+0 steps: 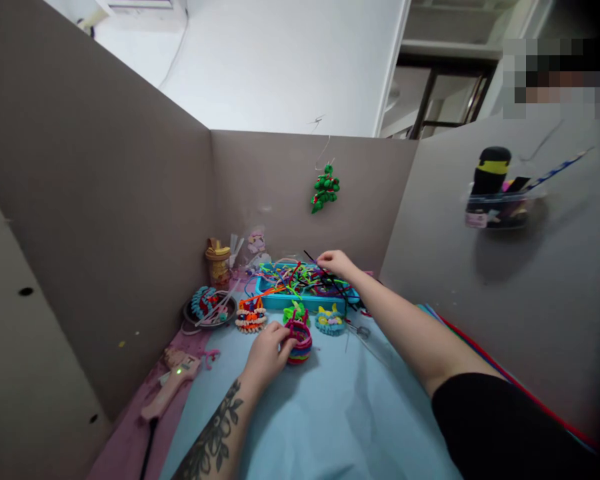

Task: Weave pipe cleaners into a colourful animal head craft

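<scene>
In the head view, my left hand [270, 348] is closed on the rim of a small striped pipe-cleaner basket [300, 351], pink at the top with blue, yellow and red bands below. The basket stands upright on the blue cloth. Over the far tray, my right hand [337, 263] pinches a dark pipe cleaner [309, 256], whose tip points up and left. Beneath it, a blue tray [280, 303] is heaped with loose pipe cleaners [300, 277] in many colours. Behind the basket sits a green pipe-cleaner piece [295, 312], partly hidden.
An orange-and-cream woven piece [251, 317] and a blue-and-yellow one [330, 321] flank the basket. Scissors [363, 332] lie to the right. At left are a dark bowl [220, 319] and a pink glue gun [173, 388] with a lit green light. Grey panels [290, 187] enclose the table.
</scene>
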The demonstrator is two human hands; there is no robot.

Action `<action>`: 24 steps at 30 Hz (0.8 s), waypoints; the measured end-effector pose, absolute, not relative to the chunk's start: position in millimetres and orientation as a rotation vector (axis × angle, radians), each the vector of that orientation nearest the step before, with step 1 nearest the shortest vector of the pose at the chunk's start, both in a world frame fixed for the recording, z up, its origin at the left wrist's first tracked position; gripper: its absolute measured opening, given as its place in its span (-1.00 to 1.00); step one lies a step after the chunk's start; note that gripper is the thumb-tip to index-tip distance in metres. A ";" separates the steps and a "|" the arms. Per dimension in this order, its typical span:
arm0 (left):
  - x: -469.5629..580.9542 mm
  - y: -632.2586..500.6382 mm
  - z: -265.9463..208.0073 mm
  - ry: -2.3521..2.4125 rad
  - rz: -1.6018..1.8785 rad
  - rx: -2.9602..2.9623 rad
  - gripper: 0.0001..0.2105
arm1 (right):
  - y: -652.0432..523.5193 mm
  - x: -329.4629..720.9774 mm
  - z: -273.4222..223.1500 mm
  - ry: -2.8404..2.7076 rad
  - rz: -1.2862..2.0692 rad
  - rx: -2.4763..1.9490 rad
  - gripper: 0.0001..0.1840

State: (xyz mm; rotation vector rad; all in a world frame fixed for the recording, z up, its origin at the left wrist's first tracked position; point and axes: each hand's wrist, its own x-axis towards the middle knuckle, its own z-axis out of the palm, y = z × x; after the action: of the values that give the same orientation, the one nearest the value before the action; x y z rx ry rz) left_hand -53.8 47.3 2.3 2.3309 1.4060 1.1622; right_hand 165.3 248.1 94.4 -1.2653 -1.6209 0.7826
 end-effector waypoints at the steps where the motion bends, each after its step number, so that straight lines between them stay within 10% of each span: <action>1: -53.9 47.3 2.0 1.407 1.171 2.325 -0.82 | 248.9 159.6 90.8 -1.652 0.767 -1.301 -0.93; 11: -53.8 46.3 4.7 1.431 1.118 2.345 -0.83 | 273.4 88.9 83.2 -1.632 0.658 -1.329 -0.79; 24: -52.2 43.6 5.4 1.394 1.112 2.380 -0.86 | 279.4 61.8 217.2 -1.408 0.929 -0.710 -0.82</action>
State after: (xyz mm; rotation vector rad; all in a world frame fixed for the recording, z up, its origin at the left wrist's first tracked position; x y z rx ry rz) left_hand -52.2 43.6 5.4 2.3802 1.3940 1.1120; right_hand 61.8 279.4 217.2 -0.7102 -1.4077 0.9288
